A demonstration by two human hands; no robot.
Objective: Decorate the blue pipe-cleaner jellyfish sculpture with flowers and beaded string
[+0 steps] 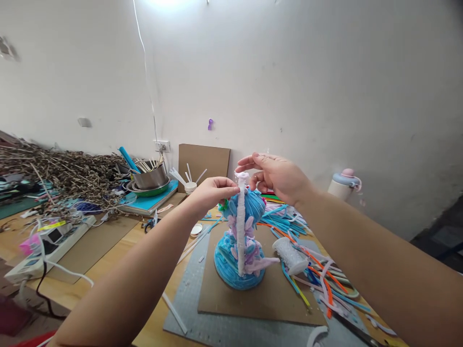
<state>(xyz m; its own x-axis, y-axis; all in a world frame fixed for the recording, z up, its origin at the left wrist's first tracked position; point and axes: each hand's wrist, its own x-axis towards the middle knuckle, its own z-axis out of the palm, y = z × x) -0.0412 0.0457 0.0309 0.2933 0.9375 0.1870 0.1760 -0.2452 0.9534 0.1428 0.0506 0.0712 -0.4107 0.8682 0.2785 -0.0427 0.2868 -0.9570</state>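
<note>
A blue and lilac pipe-cleaner craft piece [220,260] with a round blue base stands upright in front of me. Along its near side rises a white fuzzy post [241,241], with a small pale pink ruffled piece [241,176] at the top. Thumb and fingers of my left hand [217,189] pinch the post just below that ruffle. My right hand [277,176] hovers at the top from the other side, fingers bent and apart, its fingertips close to the ruffle; whether they touch it I cannot tell.
Under the craft piece lie a brown board [260,306] and a grey cutting mat [184,289]. A clear spool [290,255], loose pipe cleaners [282,221] and scissors [356,330] are at right. Left are a power strip [50,250], a metal bowl [150,178] and dried stems [72,173].
</note>
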